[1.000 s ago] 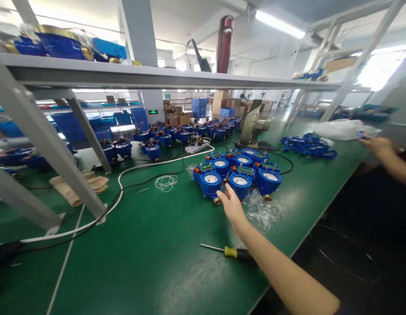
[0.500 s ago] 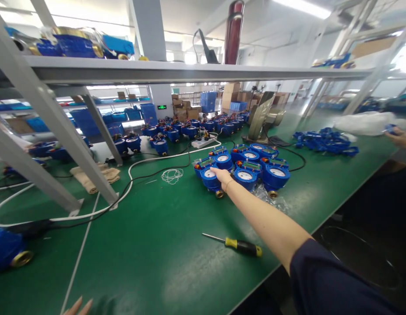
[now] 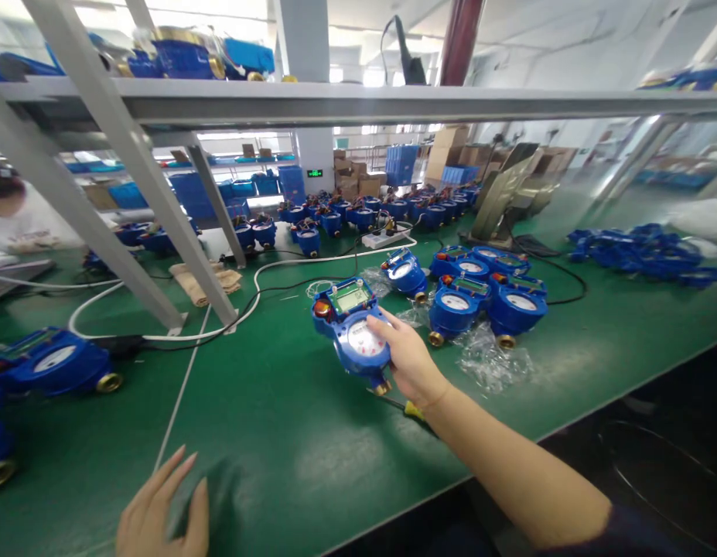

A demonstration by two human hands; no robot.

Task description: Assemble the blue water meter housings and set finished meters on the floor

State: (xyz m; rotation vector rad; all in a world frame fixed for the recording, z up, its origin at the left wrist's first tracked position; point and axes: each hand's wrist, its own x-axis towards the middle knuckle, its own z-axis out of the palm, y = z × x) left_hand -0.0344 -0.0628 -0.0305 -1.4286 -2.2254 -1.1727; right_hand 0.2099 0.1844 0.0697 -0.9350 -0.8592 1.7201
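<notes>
A blue water meter [image 3: 361, 352] with a white dial and an exposed green circuit board is gripped by my right hand [image 3: 413, 360], thumb on the dial. It looks raised above the green table, in front of the other meters. My left hand [image 3: 164, 510] is at the lower left, fingers apart and holding nothing. Partly hidden behind my right wrist lies a screwdriver [image 3: 414, 411] with a yellow and black handle. Several more blue meters [image 3: 454, 304] stand to the right of the held one, with crumpled clear plastic [image 3: 491, 360] beside them.
Blue meters [image 3: 53, 360] sit at the left edge. A white cable [image 3: 257, 290] and a black cord cross the green table [image 3: 265, 433]. Slanted metal posts [image 3: 143, 174] carry a shelf [image 3: 346, 104] overhead. Blue parts [image 3: 642, 251] are piled at right; a person [image 3: 27, 213] is at far left.
My right hand has closed on one meter and brought it away from the group, toward me. My left hand has come further into view. The camera view has shifted left.
</notes>
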